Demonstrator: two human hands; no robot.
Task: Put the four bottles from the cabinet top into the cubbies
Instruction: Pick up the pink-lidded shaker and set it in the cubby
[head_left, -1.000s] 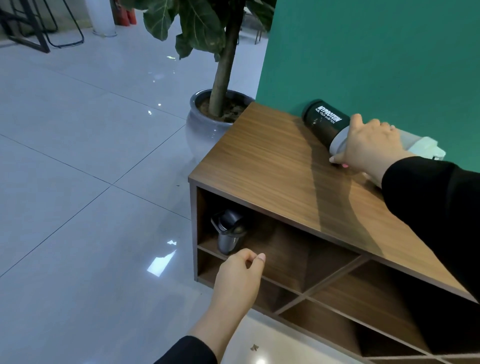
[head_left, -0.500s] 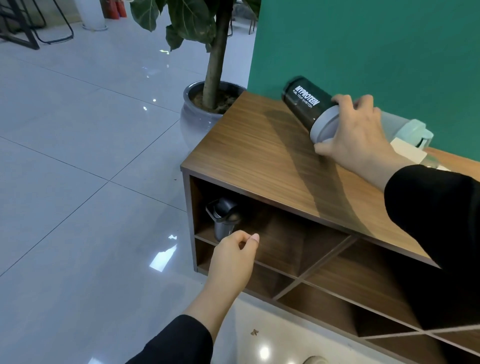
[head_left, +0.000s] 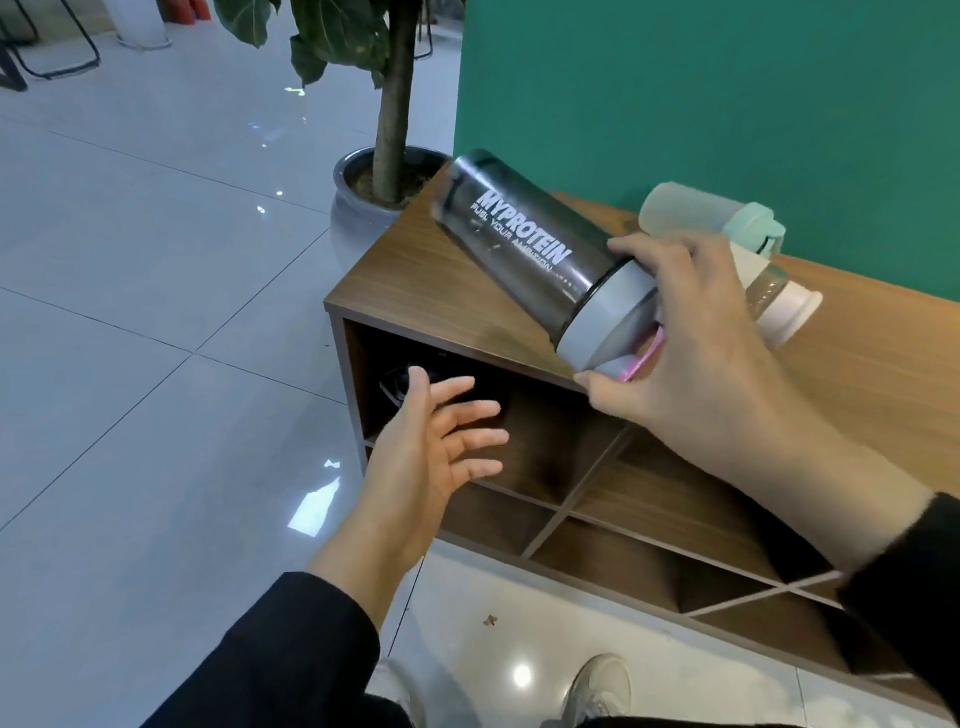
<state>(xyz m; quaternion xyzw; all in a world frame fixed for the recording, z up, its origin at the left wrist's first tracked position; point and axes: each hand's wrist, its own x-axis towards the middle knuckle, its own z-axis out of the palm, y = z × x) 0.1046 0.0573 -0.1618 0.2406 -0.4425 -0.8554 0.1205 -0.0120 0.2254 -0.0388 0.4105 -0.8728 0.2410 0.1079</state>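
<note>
My right hand (head_left: 711, 364) grips the grey lid end of a dark shaker bottle (head_left: 519, 254) with white lettering, held tilted in the air above the left end of the wooden cabinet top (head_left: 415, 280). My left hand (head_left: 431, 452) is open with fingers spread in front of the upper-left cubby (head_left: 545, 441), palm up. A dark bottle (head_left: 395, 387) sits inside that cubby, mostly hidden behind my left hand. A frosted bottle with a mint lid (head_left: 711, 213) and a clear bottle with a white cap (head_left: 784, 301) lie on the cabinet top by the green wall.
The cabinet has diagonal dividers forming several cubbies (head_left: 670, 514). A potted tree in a grey pot (head_left: 358, 208) stands just left of the cabinet. A green wall (head_left: 701, 93) backs it. Glossy tiled floor spreads to the left. My shoes (head_left: 597, 686) show below.
My right hand has lifted the dark shaker bottle off the cabinet top and carried it forward and left. My left hand has opened from a loose curl and spread its fingers.
</note>
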